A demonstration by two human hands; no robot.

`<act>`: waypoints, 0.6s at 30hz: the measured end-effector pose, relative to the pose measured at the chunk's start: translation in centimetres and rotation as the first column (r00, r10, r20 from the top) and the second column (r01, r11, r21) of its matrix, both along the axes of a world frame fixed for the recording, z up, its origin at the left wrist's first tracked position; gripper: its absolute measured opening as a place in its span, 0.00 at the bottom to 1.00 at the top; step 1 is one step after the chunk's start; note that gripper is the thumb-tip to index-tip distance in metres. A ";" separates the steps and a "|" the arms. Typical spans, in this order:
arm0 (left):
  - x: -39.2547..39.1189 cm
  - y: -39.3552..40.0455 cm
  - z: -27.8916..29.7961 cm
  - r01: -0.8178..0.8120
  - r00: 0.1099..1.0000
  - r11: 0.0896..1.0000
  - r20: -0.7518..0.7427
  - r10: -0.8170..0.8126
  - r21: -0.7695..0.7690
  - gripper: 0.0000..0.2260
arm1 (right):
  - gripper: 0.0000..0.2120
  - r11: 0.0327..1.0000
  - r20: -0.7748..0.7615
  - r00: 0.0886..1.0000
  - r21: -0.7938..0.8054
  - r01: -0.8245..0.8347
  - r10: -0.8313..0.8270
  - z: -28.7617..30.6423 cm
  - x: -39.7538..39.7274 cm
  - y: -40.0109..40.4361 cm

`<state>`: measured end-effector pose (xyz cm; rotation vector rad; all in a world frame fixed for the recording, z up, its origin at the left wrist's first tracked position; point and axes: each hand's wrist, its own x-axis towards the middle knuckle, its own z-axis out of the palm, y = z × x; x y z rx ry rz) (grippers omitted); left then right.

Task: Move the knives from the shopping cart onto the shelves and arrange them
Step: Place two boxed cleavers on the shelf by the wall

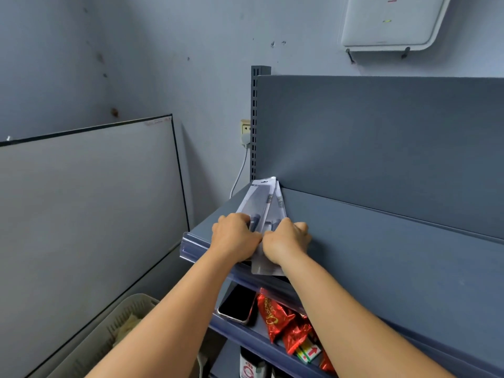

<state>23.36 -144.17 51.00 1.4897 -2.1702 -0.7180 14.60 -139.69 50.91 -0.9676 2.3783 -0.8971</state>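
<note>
Several packaged knives in clear blister packs lie in a fanned stack at the left end of the top grey shelf, tips pointing to the back panel. My left hand grips the handle end of the left pack. My right hand grips the handle end of the right pack. Both hands sit side by side at the shelf's front edge. The shopping cart is out of view.
The shelf below holds a black phone and red snack bags. A beige plastic basket stands at lower left beside a large leaning board. A wall socket with a white cable is behind the shelf upright.
</note>
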 end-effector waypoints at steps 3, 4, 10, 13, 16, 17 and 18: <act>0.2 -0.3 -0.3 0.045 0.998 0.998 0.049 -0.043 -0.038 0.04 | 0.19 0.999 -0.038 0.999 0.027 -0.032 0.033 -0.2 -0.2 -0.1; 0.3 -0.4 -0.3 0.072 0.994 0.996 0.080 -0.068 -0.055 0.06 | 0.20 0.998 -0.040 0.998 0.031 -0.047 0.048 -0.2 -0.3 -0.1; 0.7 0.1 0.5 0.227 0.945 0.954 0.282 -0.166 -0.198 0.13 | 0.23 0.990 -0.068 0.989 0.070 -0.124 0.129 0.7 -0.7 0.7; 0.6 0.6 0.7 0.286 0.929 0.907 0.323 -0.183 -0.310 0.11 | 0.20 0.983 -0.161 0.971 0.083 -0.164 0.176 1.3 -1.2 2.2; -0.4 2.6 0.6 0.361 0.914 0.853 0.324 -0.244 -0.376 0.11 | 0.21 0.975 -0.296 0.931 0.116 -0.188 0.215 1.7 -1.8 5.0; -0.8 3.5 0.7 0.386 0.907 0.834 0.325 -0.266 -0.394 0.12 | 0.22 0.975 -0.338 0.916 0.120 -0.188 0.218 1.8 -2.1 6.1; -1.2 4.5 0.9 0.410 0.899 0.816 0.330 -0.287 -0.407 0.13 | 0.22 0.976 -0.374 0.902 0.118 -0.184 0.215 1.9 -2.4 7.3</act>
